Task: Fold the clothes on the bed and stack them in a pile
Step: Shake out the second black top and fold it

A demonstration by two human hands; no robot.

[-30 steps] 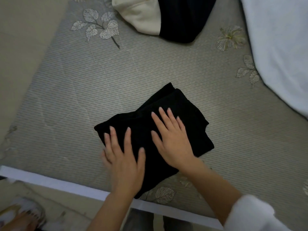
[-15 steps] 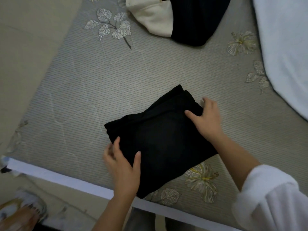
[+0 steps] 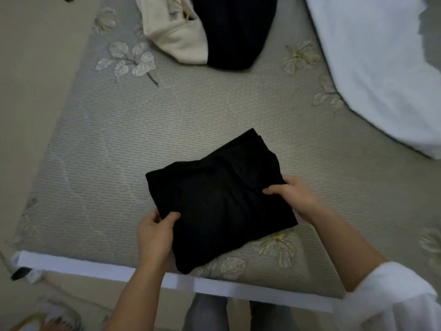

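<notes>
A folded black garment lies on the grey patterned bed near its front edge. My left hand grips the garment's near-left edge, thumb on top and fingers under the cloth. My right hand grips its right edge the same way, thumb pressed on the top layer. At the far side of the bed lie a cream garment and a dark garment, side by side and touching.
A white blanket covers the bed's right side. The bed's white front border runs across below the garment. Beige floor lies to the left, with a shoe at the lower left corner.
Both hands went from lying flat on top of the black garment to its left and right edges, where they now grip it. The garment looks slightly turned.
</notes>
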